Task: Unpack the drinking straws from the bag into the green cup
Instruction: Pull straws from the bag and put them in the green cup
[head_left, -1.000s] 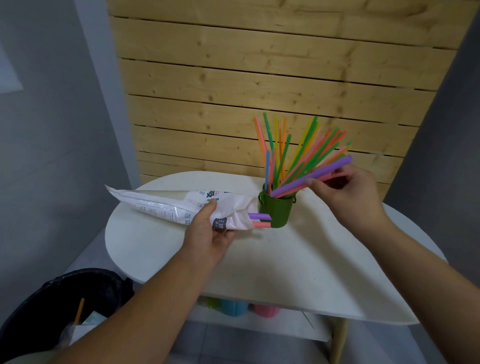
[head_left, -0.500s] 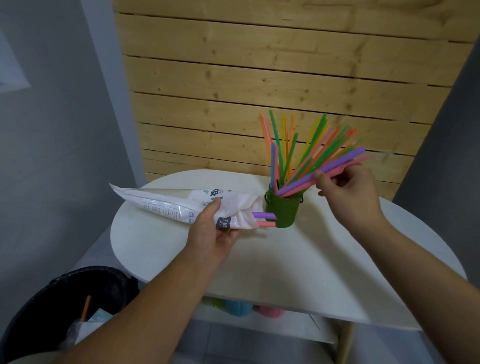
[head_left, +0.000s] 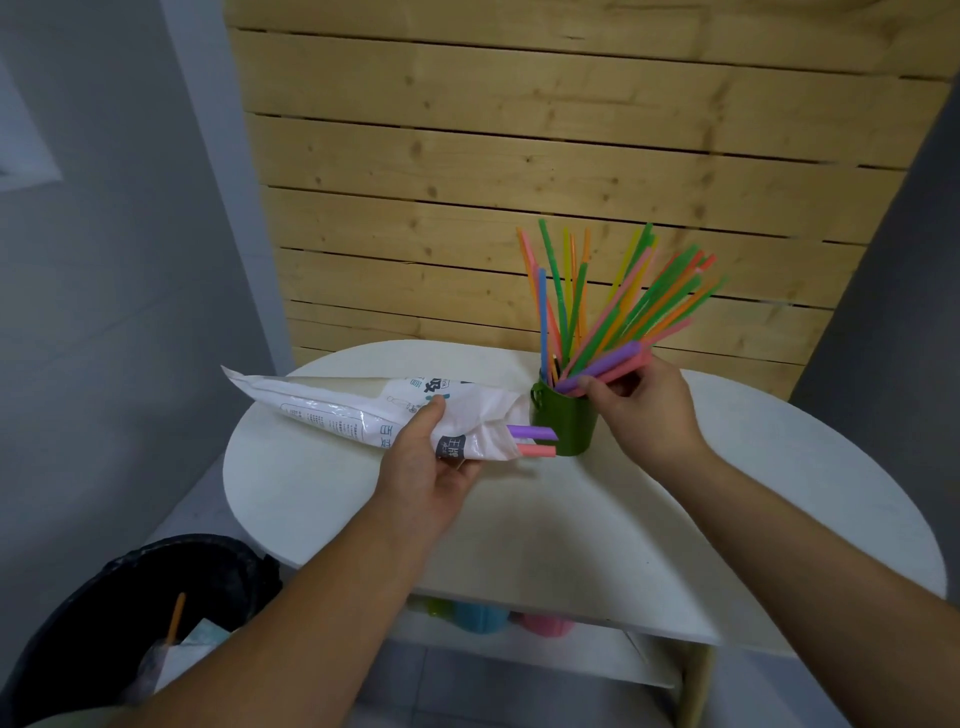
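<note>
A green cup (head_left: 566, 423) stands on the white round table (head_left: 571, 525), full of several coloured straws (head_left: 613, 306) that fan up and to the right. My right hand (head_left: 641, 408) pinches a purple and a pink straw (head_left: 608, 366) at the cup's mouth, their lower ends inside it. My left hand (head_left: 428, 460) grips the white plastic straw bag (head_left: 358, 408) near its open end, holding it level just left of the cup. A purple and a pink straw end (head_left: 532, 440) stick out of the bag's mouth.
A wooden slat wall (head_left: 519, 156) rises behind the table. A black bin (head_left: 119, 613) with rubbish stands on the floor at the lower left. Coloured cups (head_left: 483, 618) sit on a shelf under the tabletop. A grey wall is on the left.
My right hand has slid down the purple and pink straws towards the cup, pushing them deeper in. The left hand keeps the bag in the same place.
</note>
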